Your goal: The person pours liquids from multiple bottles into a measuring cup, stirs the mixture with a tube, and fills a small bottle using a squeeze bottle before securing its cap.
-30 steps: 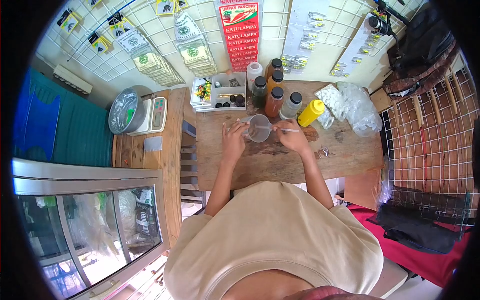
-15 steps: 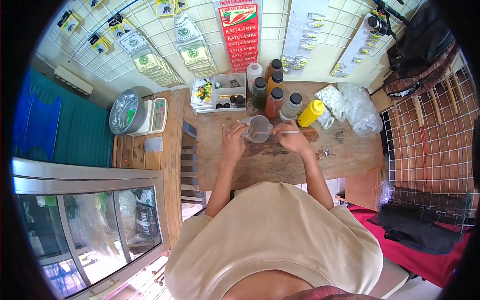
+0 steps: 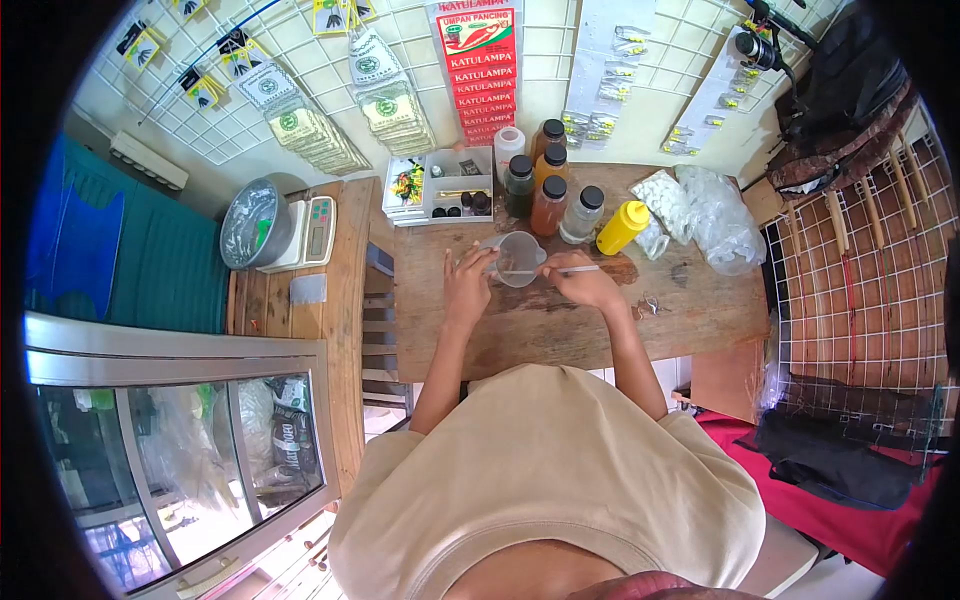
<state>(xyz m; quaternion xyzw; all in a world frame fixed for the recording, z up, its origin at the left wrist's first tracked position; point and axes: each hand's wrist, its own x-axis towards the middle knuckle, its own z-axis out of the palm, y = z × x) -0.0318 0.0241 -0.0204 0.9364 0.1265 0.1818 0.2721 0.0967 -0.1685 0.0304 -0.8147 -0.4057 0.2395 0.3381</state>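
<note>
A clear plastic measuring jug [image 3: 519, 258] stood near the middle of the worn wooden table [image 3: 690, 305], its rim tilted a little toward the person seated before it. The left hand [image 3: 466, 282] rested against the jug's left side, fingers curled loosely round the handle. The right hand [image 3: 583, 284] pinched a thin white stirring stick [image 3: 560, 270] between thumb and fingers, the stick lying almost level with its far tip reaching into the jug's mouth (how deep it went could not be made out). Just beyond the jug, a cluster of capped bottles [image 3: 549, 204] held dark, amber and clear liquids, with a yellow squeeze bottle [image 3: 621, 226] lying tilted to their right. A compartmented white tray [image 3: 440, 183] sat at the table's far left corner. Crumpled clear plastic bags [image 3: 712, 215] were heaped at the far right. On a separate bench to the left stood a digital scale [image 3: 308, 230] carrying a steel bowl [image 3: 250, 222].
</note>
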